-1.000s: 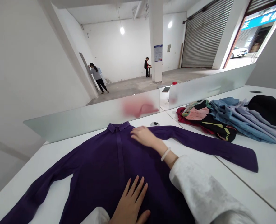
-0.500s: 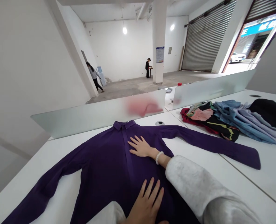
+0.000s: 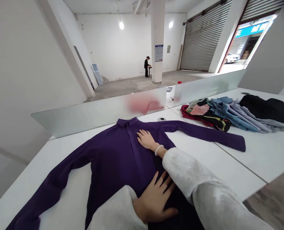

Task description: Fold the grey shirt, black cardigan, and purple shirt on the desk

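Note:
A dark purple long-sleeved shirt (image 3: pixel 113 159) lies spread face up on the white table, its collar toward the low frosted divider and its sleeves out to both sides. My right hand (image 3: pixel 146 140), with a white beaded bracelet at the wrist, rests flat on the upper chest just right of the button strip. Lower down, my left hand (image 3: pixel 156 198) lies on the front of the shirt with its fingers spread. Neither hand grips the fabric. The shirt's lower hem runs out of view beneath my sleeves.
Frosted dividers (image 3: pixel 103 111) stand along the table's far edge. To the right lies a pile of folded clothes (image 3: pixel 230 113) on the white table (image 3: pixel 230 171). A round cable hole (image 3: pixel 161 119) is beyond the right shoulder. One person (image 3: pixel 147 67) stands far back by a pillar.
My right hand has shifted slightly right across the chest, and my left hand has moved right with its fingers turned rightward. The view has swung a little; the person walking at left is gone.

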A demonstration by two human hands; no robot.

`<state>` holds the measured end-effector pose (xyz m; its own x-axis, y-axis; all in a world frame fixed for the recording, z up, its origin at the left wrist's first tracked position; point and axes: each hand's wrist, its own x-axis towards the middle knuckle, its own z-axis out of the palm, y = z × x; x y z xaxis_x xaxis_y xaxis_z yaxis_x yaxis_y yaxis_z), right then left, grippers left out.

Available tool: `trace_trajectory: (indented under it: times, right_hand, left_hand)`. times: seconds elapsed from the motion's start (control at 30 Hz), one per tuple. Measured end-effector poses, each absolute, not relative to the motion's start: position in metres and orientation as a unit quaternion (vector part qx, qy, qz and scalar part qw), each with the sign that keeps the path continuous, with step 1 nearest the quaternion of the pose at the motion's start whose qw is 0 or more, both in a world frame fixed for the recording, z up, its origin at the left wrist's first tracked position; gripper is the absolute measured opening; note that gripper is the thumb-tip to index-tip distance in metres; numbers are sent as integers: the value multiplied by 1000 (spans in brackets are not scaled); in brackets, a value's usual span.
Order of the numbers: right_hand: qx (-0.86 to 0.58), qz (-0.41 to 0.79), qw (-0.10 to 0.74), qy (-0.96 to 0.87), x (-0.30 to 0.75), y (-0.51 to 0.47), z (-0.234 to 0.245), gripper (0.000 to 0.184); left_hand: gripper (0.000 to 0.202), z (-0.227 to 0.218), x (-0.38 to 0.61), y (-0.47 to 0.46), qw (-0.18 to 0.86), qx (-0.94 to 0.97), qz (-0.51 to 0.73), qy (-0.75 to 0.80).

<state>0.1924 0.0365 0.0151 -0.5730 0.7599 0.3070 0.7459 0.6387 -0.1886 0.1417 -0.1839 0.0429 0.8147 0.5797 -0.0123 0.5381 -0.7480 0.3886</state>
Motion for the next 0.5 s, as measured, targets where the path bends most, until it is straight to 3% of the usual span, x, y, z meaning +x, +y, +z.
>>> trace_trajectory:
  times: [0.17,0.3,0.5]
  right_hand:
    - [-483,41,204,-851,236,33,29,37]
    - [-614,38,219,-758,336,32,53,37]
    - [-827,-72,225,-510,505,-17,54,44]
  left_hand:
    - [75,41,140,-185,183,937,55,293]
    - [75,39,139,-186,191,933,63,297]
    - [74,42,136,-187,214,930,86,287]
